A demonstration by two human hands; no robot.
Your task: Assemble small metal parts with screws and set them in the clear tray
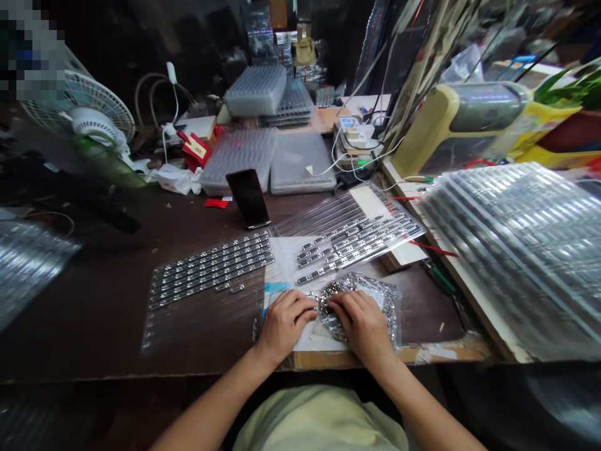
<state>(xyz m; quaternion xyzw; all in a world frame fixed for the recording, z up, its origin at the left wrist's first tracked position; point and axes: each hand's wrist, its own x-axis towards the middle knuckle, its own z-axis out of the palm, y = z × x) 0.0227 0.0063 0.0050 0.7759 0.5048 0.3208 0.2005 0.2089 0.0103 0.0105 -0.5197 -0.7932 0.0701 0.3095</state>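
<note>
My left hand point(285, 324) and my right hand point(361, 324) lie close together, fingers curled over a heap of small metal parts point(335, 300). The heap sits on a clear plastic bag point(375, 300), which lies on a white sheet point(300, 338). My right hand rests on the heap, and my left fingertips reach its near edge. Whether either hand holds a part is hidden. Farther up, rows of similar metal parts lie on a clear sheet point(211, 269) to the left and on a clear tray point(352, 241) ahead.
A phone point(248, 198) leans upright beyond the rows. Stacked clear plastic trays point(256, 91) stand at the back, and a large pile of them point(511, 250) lies at the right. A power strip point(357, 141) with cables sits behind, and a white fan point(79, 103) stands at the far left.
</note>
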